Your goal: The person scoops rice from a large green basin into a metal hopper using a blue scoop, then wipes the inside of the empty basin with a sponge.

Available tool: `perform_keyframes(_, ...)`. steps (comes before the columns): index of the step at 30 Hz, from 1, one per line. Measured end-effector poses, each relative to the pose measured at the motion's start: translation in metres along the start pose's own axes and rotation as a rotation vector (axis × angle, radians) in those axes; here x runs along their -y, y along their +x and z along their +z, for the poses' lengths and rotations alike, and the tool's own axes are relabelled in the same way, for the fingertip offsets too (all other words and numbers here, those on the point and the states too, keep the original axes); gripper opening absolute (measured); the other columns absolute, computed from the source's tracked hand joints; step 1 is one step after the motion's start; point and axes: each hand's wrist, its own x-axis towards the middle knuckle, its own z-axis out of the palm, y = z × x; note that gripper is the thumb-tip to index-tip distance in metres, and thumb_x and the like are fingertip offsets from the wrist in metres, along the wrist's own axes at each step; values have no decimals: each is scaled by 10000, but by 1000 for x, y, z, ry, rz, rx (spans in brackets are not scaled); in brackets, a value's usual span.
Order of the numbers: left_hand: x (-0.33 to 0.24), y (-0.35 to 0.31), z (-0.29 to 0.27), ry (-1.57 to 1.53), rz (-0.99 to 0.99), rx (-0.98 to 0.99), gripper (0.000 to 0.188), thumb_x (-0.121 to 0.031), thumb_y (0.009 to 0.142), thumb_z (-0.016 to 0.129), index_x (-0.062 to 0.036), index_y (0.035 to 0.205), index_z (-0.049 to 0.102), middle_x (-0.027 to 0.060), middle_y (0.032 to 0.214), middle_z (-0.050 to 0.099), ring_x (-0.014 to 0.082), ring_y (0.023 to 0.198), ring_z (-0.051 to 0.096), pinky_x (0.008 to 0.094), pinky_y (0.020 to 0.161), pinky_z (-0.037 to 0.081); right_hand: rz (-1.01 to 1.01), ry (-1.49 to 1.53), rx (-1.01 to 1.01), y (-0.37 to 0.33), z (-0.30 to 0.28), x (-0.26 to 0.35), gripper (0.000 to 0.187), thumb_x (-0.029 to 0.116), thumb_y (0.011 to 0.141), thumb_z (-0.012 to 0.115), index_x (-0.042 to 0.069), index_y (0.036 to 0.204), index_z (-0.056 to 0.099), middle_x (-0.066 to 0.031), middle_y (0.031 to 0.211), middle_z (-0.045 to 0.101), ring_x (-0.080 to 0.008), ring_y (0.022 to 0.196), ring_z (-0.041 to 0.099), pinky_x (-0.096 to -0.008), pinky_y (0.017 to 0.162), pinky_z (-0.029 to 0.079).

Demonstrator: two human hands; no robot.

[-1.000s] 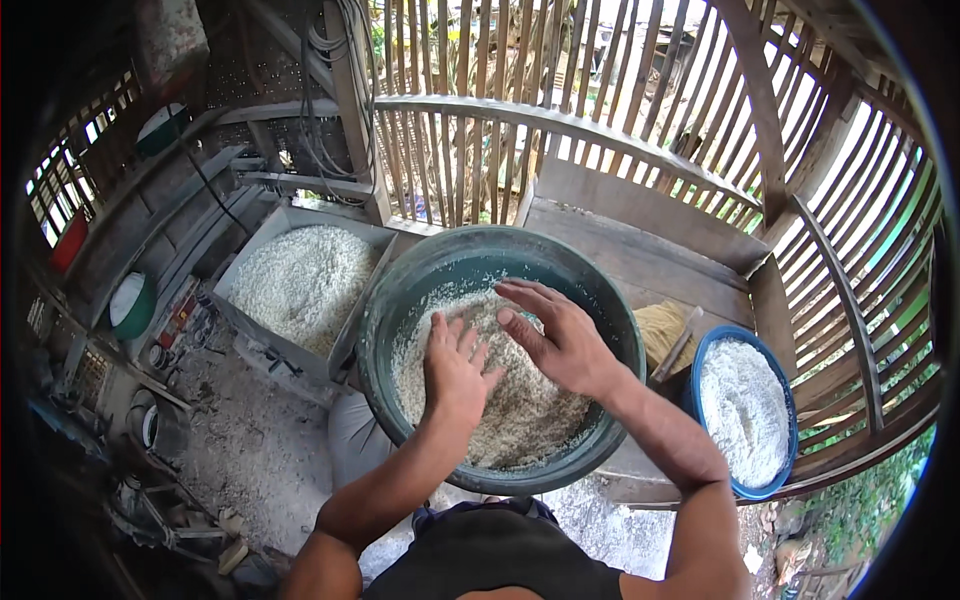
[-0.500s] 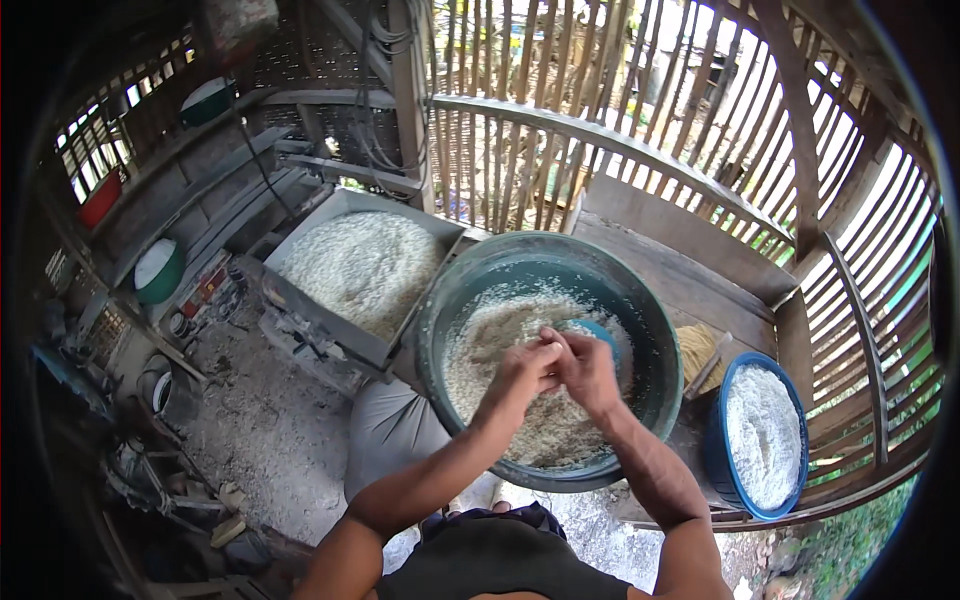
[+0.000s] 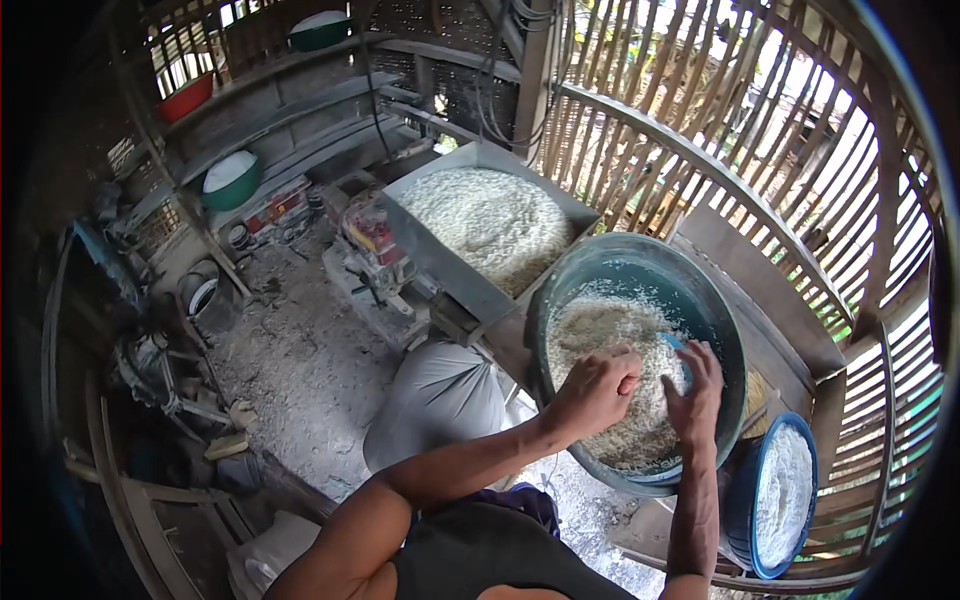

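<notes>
A large green tub (image 3: pixel 705 300) stands in front of me, partly filled with pale grain (image 3: pixel 598 325), some of it brownish. My left hand (image 3: pixel 603 385) is closed in a fist over the grain; whatever it holds, if anything, is hidden. Beside it, my right hand (image 3: pixel 695 388) has its fingers apart, over the right part of the tub. Half-sunk in the grain by those fingertips is a blue plastic bowl or scoop (image 3: pixel 672 341), mostly covered by the hand. I cannot tell whether the fingers touch it.
A metal hopper (image 3: pixel 440 275) full of white grain adjoins the tub on the left. A grey sack (image 3: pixel 430 405) leans below it. At right stands a blue tub (image 3: pixel 765 490) of white grain or meal. Green basins (image 3: pixel 235 188) and a red basin (image 3: pixel 187 100) sit farther left.
My hands, together over the grain before, have come apart. The right has opened near the blue bowl or scoop. The view has swung left, so everything sits farther right.
</notes>
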Motion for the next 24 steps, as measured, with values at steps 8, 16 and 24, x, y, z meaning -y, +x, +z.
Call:
perform_keyframes(8, 6, -7, -4, 185, -197, 387, 563, -164, 870, 678, -50, 1391, 499, 233, 1443, 458, 377, 1393, 378, 511, 1185, 228, 182, 184, -83, 5, -10, -8, 330, 64, 789, 739, -3, 1103, 664, -168, 1179, 657, -322, 1116, 627, -389, 972, 472)
perform_keyframes(16, -15, 22, 0, 218, 161, 107, 531, -175, 902, 635, -24, 1388, 484, 214, 1452, 445, 375, 1429, 315, 502, 1206, 200, 61, 293, -98, 16, -41, 38, 298, 73, 864, 685, -33, 1141, 652, -187, 1243, 638, -340, 1187, 592, -406, 1041, 425)
perform_keyframes(24, 4, 6, -12, 518, -51, 607, 429, -274, 913, 617, 24, 1218, 568, 208, 1333, 549, 368, 1327, 455, 505, 1117, 343, -7, -73, 191, -29, -12, -10, 326, 197, 813, 751, 24, 1082, 688, -182, 1219, 650, -349, 1228, 557, -502, 1116, 311)
